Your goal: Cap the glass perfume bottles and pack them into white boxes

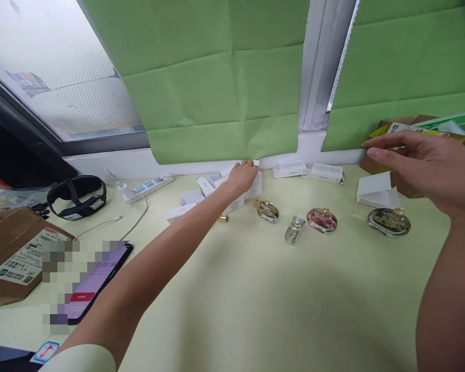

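My left hand reaches to the back of the table, its fingers curled over a small white box among several others. The fingertips are partly hidden behind the knuckles. Raised at the right, my right hand holds nothing, its thumb and fingers apart. Between the hands lie a flat round perfume bottle with dark patterning, a clear glass bottle and a red-patterned perfume bottle. Another dark-patterned perfume bottle lies below my right hand. A small gold cylinder is beside my left forearm.
White boxes line the wall, with an open white box farther right. A power strip, black headband, phone and brown package occupy the left. A cardboard box stands behind my right hand.
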### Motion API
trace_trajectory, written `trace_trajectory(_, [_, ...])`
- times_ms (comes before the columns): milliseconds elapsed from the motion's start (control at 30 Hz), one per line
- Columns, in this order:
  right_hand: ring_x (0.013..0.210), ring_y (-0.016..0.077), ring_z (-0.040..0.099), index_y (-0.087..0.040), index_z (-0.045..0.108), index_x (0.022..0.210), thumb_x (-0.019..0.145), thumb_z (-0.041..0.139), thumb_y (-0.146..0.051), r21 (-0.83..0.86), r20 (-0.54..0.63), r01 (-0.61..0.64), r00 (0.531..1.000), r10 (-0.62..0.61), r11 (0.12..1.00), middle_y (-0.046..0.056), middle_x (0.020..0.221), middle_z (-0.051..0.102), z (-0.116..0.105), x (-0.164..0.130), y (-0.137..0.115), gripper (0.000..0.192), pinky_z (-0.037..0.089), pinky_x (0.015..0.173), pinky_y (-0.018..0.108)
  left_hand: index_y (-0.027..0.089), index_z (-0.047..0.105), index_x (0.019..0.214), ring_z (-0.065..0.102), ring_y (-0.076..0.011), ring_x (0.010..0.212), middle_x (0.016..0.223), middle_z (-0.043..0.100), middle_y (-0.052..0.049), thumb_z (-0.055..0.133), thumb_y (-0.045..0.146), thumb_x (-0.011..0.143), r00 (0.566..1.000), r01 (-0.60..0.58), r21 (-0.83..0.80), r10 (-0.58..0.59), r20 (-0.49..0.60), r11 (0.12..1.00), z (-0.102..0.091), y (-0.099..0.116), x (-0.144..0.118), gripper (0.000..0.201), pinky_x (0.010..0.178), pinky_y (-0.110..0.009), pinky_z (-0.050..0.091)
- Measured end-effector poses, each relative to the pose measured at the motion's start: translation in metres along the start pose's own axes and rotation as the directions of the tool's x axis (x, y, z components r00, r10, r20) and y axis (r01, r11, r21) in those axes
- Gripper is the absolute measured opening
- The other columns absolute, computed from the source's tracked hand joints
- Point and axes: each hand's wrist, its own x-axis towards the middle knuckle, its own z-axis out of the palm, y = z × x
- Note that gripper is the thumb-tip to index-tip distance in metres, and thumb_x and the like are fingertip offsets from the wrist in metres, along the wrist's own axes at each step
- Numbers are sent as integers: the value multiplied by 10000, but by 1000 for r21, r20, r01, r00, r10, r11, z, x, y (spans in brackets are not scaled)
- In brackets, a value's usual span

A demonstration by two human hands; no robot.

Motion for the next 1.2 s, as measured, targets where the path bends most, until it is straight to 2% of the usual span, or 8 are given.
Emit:
trace_trajectory(167, [774, 161, 570, -319, 730, 1065, 801, 713, -468, 84, -68, -48, 996, 54, 995, 29, 991, 696, 4, 3, 2, 304, 392, 592, 307, 92, 632, 1103, 594, -252, 1137, 1172, 651, -159, 347, -27, 880, 999, -35, 39, 35, -5, 999, 0, 1, -21, 381, 996, -390, 410])
trace_trajectory(367, [903, 202, 618, -321, 732, 1056, 788, 724, -452, 103, -117, -79, 989, 91, 992, 36, 1035, 711, 4, 6, 13, 298, 433, 693, 344, 77, 555, 1262, 583, -238, 1223, 1340, 593, -183, 340, -41, 866, 999, -49, 52, 49, 13, 997, 4, 1, -29, 467, 1094, -406, 331])
trace_trajectory(667, [895, 242, 643, -339, 737, 1063, 777, 732, -501, 67, -220, -32, 974, 46, 997, 71, 1080, 723, -3, 7, 26, 329, 427, 598, 366, 116, 500, 1319, 614, -249, 1192, 1355, 603, -147, 392, 16, 857, 994, -34, 16, 32, 108, 999, -3, -4, -28, 485, 1081, -419, 357])
trace_trajectory(867, [886, 228, 646, -332, 739, 1081, 782, 733, -496, 82, -238, 16, 971, 4, 997, 75, 1078, 717, -1, 10, 30, 341, 438, 619, 364, 107, 412, 1411, 463, -258, 1380, 1518, 443, -164, 396, 21, 853, 992, -29, -41, 33, 118, 999, 0, -6, -30, 564, 1190, -510, 215])
trace_trajectory(967, [850, 236, 646, -323, 736, 1080, 780, 730, -478, 76, -195, -26, 980, 41, 997, 87, 1051, 717, 1, 11, 25, 337, 442, 609, 378, 122, 324, 1478, 268, -241, 1496, 1593, 329, -128, 372, 12, 863, 998, -13, -61, 16, 60, 998, -2, 1, -40, 627, 1236, -506, 90])
trace_trajectory(1033, [903, 248, 656, -315, 728, 1085, 784, 726, -443, 82, -163, -32, 986, 45, 996, 86, 1079, 718, 3, 11, 21, 328, 470, 671, 393, 151, 275, 1506, 225, -211, 1509, 1616, 286, -91, 326, 57, 915, 999, 2, -126, -8, -52, 992, -6, 9, -52, 600, 1248, -462, 88])
trace_trajectory(1100, [1010, 260, 647, -301, 717, 1082, 794, 708, -412, 78, -119, -46, 991, 55, 996, 80, 1144, 710, 7, 11, 20, 309, 487, 778, 410, 183, 318, 1486, 347, -192, 1445, 1559, 399, -70, 314, 135, 959, 977, -2, -314, -66, -204, 949, -12, 16, -65, 529, 1219, -421, 219])
trace_trajectory(1200, [1092, 263, 626, -293, 671, 1125, 796, 693, -425, 43, 8, -118, 993, 118, 992, 85, 1223, 686, 16, 16, 32, 355, 491, 865, 411, 202, 449, 1393, 481, -198, 1331, 1436, 545, -55, 350, 193, 965, 947, -7, -535, -166, -274, 845, -23, 21, -81, 439, 1120, -387, 376])
